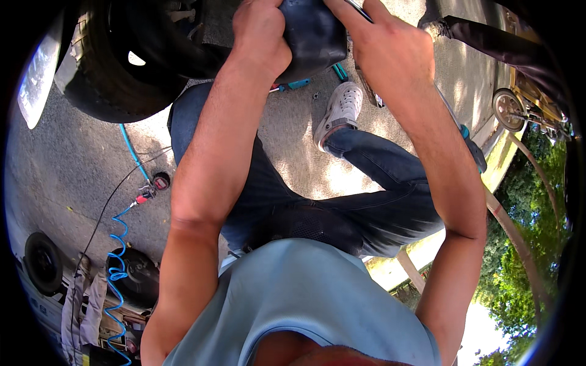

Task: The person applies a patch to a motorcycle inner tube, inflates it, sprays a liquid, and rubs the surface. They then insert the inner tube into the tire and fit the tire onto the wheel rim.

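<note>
At the top edge, my left hand (261, 38) is closed at the left side of a smooth, shiny black rubber piece, which looks like an inner tube (312, 39). My right hand (394, 49) is on its other side, fingers curled round a slim metal tool (359, 8), with one finger reaching to the rubber. The fingertips of both hands are partly cut off by the picture's edge. Left of my left forearm stands a black tyre (101, 91) with worn tread. A turquoise-handled tool (298, 84) lies on the ground below the rubber piece.
A blue air hose (129, 146) with a red-ended fitting (144, 198) and a coiled blue hose (116, 274) run along the left. Two wheels lie at lower left, one a black wheel (44, 262). My white shoe (343, 113) is mid-frame. Another person's dark-trousered leg (488, 39) is at upper right.
</note>
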The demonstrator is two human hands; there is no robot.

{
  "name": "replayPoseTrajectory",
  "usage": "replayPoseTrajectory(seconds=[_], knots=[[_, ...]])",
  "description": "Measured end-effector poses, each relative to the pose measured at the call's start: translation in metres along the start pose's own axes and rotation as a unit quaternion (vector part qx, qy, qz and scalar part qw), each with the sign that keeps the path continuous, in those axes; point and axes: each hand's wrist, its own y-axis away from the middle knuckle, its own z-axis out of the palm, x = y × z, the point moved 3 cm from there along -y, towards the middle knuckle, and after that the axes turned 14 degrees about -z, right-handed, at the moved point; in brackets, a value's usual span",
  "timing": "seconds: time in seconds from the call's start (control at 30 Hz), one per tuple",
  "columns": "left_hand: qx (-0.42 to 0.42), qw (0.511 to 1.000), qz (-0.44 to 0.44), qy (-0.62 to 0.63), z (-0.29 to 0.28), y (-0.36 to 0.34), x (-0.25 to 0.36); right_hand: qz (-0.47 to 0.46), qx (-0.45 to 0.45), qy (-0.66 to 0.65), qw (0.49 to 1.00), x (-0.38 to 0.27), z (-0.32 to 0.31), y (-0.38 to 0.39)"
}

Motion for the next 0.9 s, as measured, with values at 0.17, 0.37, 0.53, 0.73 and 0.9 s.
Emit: replayPoseTrajectory(seconds=[0.17,0.37,0.53,0.73,0.9], knots=[[0.004,0.999,0.039,-0.013,0.006,-0.009,-0.017,0.023,0.008,0.003,1.000,0.000,0.002,-0.010],[-0.042,0.998,0.050,-0.025,-0.002,-0.012,-0.016,0.061,0.022,-0.032,0.997,-0.008,0.002,0.011],[-0.001,0.997,0.072,-0.013,-0.001,-0.014,-0.010,0.082,0.014,-0.009,0.997,-0.004,0.015,-0.011],[0.007,0.996,0.086,-0.018,-0.005,-0.018,-0.013,0.101,0.019,-0.045,0.994,-0.008,0.006,-0.005],[0.020,0.996,0.087,-0.020,-0.007,-0.015,-0.011,0.110,0.041,-0.050,0.992,-0.017,0.020,-0.003]])
